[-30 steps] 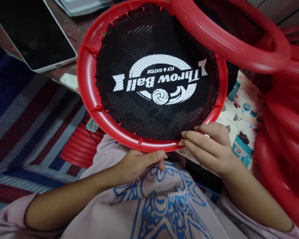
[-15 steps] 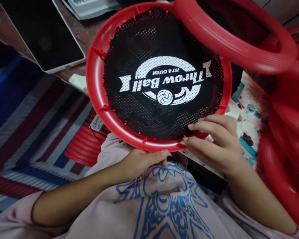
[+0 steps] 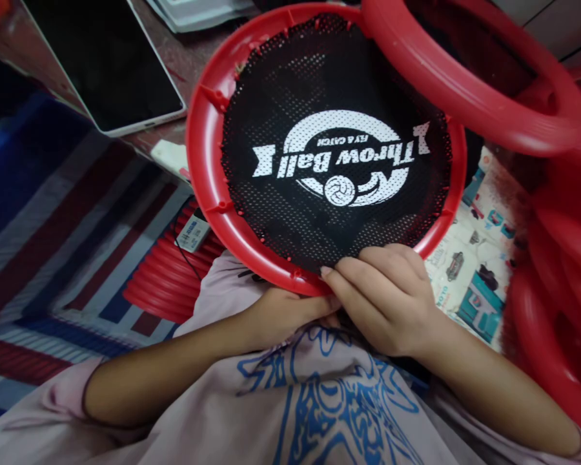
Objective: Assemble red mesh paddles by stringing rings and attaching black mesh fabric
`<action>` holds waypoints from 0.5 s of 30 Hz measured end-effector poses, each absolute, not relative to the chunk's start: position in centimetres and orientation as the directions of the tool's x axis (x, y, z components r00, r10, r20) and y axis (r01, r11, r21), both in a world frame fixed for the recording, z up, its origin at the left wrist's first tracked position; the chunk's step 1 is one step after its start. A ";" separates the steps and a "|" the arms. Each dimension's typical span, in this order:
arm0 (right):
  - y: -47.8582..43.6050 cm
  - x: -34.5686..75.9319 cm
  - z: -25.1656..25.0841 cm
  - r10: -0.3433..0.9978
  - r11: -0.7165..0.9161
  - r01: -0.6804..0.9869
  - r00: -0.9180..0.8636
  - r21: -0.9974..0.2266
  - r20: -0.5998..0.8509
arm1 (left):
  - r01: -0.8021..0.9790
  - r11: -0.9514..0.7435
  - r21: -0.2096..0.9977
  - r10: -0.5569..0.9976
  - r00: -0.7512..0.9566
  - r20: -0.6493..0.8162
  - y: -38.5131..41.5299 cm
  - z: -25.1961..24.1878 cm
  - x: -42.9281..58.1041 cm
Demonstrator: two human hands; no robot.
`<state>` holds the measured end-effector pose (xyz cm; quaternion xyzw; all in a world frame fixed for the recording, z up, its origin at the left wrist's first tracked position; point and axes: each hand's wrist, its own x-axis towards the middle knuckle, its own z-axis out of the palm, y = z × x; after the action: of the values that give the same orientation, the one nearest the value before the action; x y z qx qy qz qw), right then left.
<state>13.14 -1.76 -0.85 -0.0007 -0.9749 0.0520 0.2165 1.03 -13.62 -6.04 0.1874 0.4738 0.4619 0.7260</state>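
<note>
A round red frame [image 3: 206, 148] with black mesh [image 3: 271, 213] stretched inside it lies tilted over my lap, its white "Throw Ball" print upside down. My left hand [image 3: 285, 313] grips the near rim from below, some fingers hidden under it. My right hand [image 3: 387, 294] is closed over the near right part of the rim, fingertips on the mesh edge. What the right fingers pinch there, beyond the rim, is too small to make out. Small red pegs line the mesh edge.
A red ring [image 3: 465, 90] overlaps the frame's far right edge. More red rings [image 3: 547, 310] are heaped at the right. Stacked red rings [image 3: 164, 284] stand at the lower left. A dark-screened tablet [image 3: 111, 64] rests on the table at the upper left, beside a white tray [image 3: 198, 13].
My right hand has moved left along the near rim towards my left hand, and its fingers have closed more. In the view the frame appears shifted slightly right.
</note>
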 end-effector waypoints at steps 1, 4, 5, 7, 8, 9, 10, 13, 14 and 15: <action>-1.7 13.2 -0.9 0.014 0.993 -0.038 -0.908 -0.115 0.420 | -0.511 0.520 0.685 0.836 0.140 -0.530 -13.5 -5.9 1.0; -1.7 13.5 -0.9 -0.010 0.987 -0.072 -0.920 -0.145 0.391 | -0.549 0.555 0.625 0.809 0.182 -0.558 -13.4 -5.7 0.9; -1.7 13.6 -0.9 -0.022 0.985 -0.086 -0.922 -0.150 0.387 | -0.550 0.558 0.622 0.807 0.182 -0.562 -13.4 -5.7 0.8; -1.6 13.6 -0.9 -0.036 0.982 -0.104 -0.923 -0.158 0.383 | -0.542 0.565 0.622 0.802 0.184 -0.568 -13.4 -5.8 0.8; -1.6 13.6 -0.9 -0.036 0.982 -0.104 -0.924 -0.159 0.382 | -0.539 0.569 0.621 0.799 0.184 -0.572 -13.4 -5.8 0.7; -1.5 13.6 -0.9 -0.033 0.983 -0.100 -0.923 -0.156 0.384 | -0.536 0.571 0.621 0.797 0.182 -0.576 -13.4 -5.8 0.7; -1.5 13.6 -0.9 -0.020 0.984 -0.086 -0.923 -0.154 0.384 | -0.533 0.573 0.623 0.796 0.179 -0.578 -13.4 -5.8 0.7; -1.4 13.6 -0.9 0.005 0.989 -0.055 -0.920 -0.141 0.393 | -0.520 0.564 0.641 0.803 0.166 -0.572 -13.3 -5.7 0.6; -1.4 13.6 -0.9 0.004 0.988 -0.056 -0.918 -0.140 0.396 | -0.515 0.563 0.646 0.805 0.166 -0.569 -13.3 -5.6 0.6; -1.3 13.5 -0.9 0.000 0.988 -0.062 -0.918 -0.143 0.397 | -0.512 0.563 0.649 0.807 0.169 -0.566 -13.3 -5.6 0.6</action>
<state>13.54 -1.34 -0.95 0.0157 -0.9763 0.0767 0.2018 0.59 -13.30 -5.59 0.1565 0.4705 0.4406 0.7484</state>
